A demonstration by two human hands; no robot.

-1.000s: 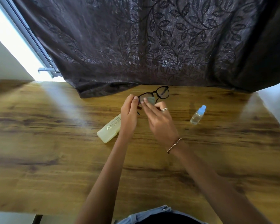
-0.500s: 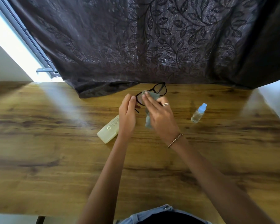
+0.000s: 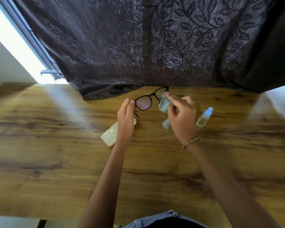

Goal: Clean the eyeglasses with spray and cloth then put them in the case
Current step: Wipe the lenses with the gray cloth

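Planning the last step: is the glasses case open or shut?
Shut: the case lies flat on the table as one closed block, no lid raised.

Illegible white print on case [image 3: 108,137]

A dark leaf-patterned curtain [image 3: 155,43] hangs over the far edge of a wooden table [image 3: 56,162].
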